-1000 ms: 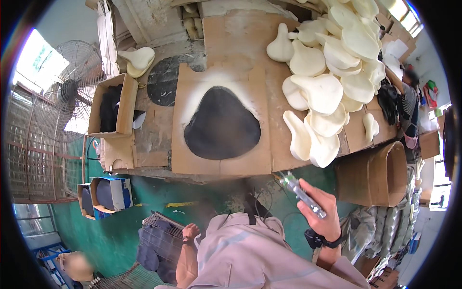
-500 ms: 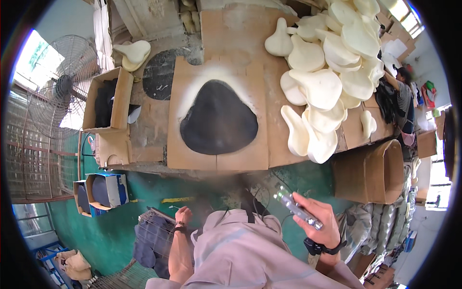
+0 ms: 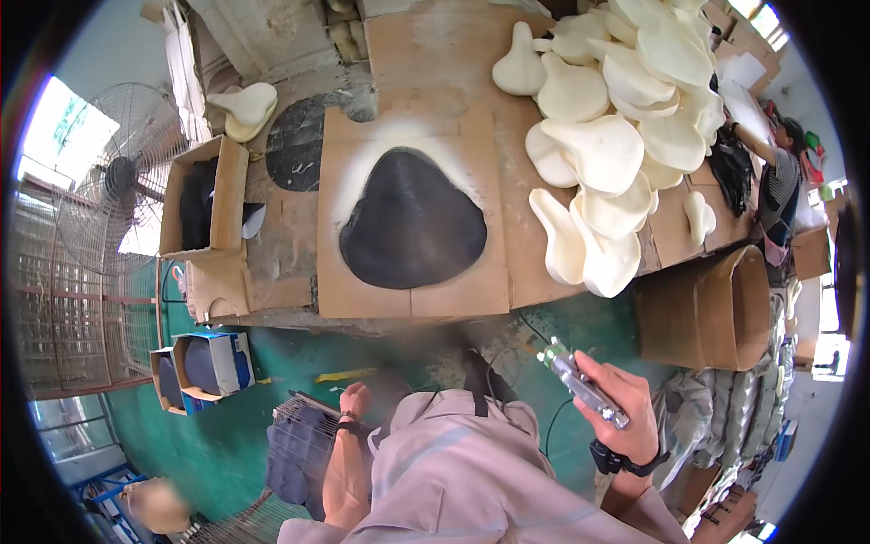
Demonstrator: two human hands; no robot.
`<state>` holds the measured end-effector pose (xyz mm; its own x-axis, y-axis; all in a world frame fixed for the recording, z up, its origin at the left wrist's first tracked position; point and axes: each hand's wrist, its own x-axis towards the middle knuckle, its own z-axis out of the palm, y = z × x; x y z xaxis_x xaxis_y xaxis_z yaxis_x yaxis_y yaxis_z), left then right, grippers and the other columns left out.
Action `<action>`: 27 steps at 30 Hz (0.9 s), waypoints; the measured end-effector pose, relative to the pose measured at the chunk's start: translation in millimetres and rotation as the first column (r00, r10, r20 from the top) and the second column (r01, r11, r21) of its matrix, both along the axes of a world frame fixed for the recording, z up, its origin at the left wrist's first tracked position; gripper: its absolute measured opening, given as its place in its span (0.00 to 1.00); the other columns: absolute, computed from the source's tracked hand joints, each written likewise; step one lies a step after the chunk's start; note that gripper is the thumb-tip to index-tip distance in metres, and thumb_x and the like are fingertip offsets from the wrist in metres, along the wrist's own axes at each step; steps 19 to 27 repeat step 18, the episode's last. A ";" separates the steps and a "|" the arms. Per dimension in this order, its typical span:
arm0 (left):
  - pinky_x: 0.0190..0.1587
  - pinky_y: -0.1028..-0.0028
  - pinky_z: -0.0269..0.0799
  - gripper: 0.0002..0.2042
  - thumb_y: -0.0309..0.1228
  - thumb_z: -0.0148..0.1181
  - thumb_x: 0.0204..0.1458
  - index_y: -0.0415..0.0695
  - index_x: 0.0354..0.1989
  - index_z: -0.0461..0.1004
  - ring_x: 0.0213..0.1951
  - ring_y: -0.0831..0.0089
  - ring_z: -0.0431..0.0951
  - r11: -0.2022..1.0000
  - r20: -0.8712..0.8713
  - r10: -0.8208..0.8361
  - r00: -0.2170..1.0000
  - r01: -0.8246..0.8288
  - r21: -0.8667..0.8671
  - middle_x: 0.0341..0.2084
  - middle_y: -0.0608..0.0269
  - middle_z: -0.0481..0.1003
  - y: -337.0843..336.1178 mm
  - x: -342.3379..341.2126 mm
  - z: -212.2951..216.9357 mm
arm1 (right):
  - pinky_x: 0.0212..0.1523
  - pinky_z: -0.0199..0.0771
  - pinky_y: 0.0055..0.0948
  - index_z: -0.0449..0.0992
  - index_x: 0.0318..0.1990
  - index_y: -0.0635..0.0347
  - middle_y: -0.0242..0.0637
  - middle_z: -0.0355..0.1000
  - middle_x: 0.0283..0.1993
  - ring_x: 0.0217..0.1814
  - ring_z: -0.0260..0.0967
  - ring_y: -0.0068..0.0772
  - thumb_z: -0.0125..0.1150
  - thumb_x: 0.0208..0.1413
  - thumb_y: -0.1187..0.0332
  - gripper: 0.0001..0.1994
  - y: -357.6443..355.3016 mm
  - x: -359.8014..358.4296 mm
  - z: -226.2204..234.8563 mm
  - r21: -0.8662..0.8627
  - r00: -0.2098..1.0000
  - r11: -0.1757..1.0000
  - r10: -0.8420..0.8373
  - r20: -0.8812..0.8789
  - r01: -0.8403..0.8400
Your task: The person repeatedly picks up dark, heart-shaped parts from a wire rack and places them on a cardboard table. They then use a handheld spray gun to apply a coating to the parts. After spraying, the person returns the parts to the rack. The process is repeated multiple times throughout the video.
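In my right hand [image 3: 625,408] is a metal spray gun [image 3: 584,385], fingers wrapped round it, its nozzle end tilted up and left toward the table. My left hand [image 3: 354,399] hangs low beside a wire rack [image 3: 299,408] with dark fabric pieces [image 3: 304,458] on it; its fingers are curled, with nothing visible in them. Ahead of both hands, a black rounded-triangle piece [image 3: 412,222] lies flat on a cardboard sheet [image 3: 453,302]. Whitish residue rings its upper edge. Neither hand touches it.
Cream foam bicycle saddle pads [image 3: 594,154] are piled on the table's right. A carton [image 3: 231,204] with dark pieces stands at left, near a large wire fan [image 3: 118,181]. An upright carton [image 3: 702,308] is at right. Another person [image 3: 779,172] works beyond. A hose [image 3: 550,426] trails below.
The view has shifted slightly. My right hand with the spray gun sits a little farther right and lower. My left hand stays beside the rack, and the black piece remains in place.
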<state>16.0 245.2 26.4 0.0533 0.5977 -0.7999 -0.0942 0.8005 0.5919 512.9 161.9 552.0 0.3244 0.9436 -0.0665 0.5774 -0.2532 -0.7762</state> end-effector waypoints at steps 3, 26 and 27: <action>0.36 0.70 0.79 0.19 0.30 0.63 0.60 0.33 0.56 0.74 0.34 0.69 0.82 0.961 -0.218 -0.241 0.946 0.264 0.082 0.34 0.58 0.81 37.4 10.7 21.0 | 0.37 0.74 0.30 0.76 0.60 0.66 0.47 0.77 0.37 0.34 0.76 0.42 0.68 0.46 0.83 0.29 10.7 0.5 -3.4 0.079 0.999 0.996 -0.028 -0.033 0.030; 0.52 0.66 0.77 0.17 0.33 0.65 0.56 0.48 0.55 0.81 0.43 0.63 0.83 0.659 -0.638 0.010 0.770 0.474 0.584 0.41 0.57 0.83 217.4 178.1 78.2 | 0.42 0.76 0.31 0.75 0.61 0.65 0.48 0.79 0.41 0.37 0.77 0.44 0.67 0.46 0.82 0.30 -7.0 25.9 -26.5 0.045 0.998 0.998 -0.040 0.044 0.038; 0.52 0.66 0.77 0.17 0.33 0.65 0.56 0.48 0.55 0.81 0.43 0.63 0.83 0.659 -0.638 0.010 0.770 0.474 0.584 0.41 0.57 0.83 217.4 178.1 78.2 | 0.42 0.76 0.31 0.75 0.61 0.65 0.48 0.79 0.41 0.37 0.77 0.44 0.67 0.46 0.82 0.30 -7.0 25.9 -26.5 0.045 0.998 0.998 -0.040 0.044 0.038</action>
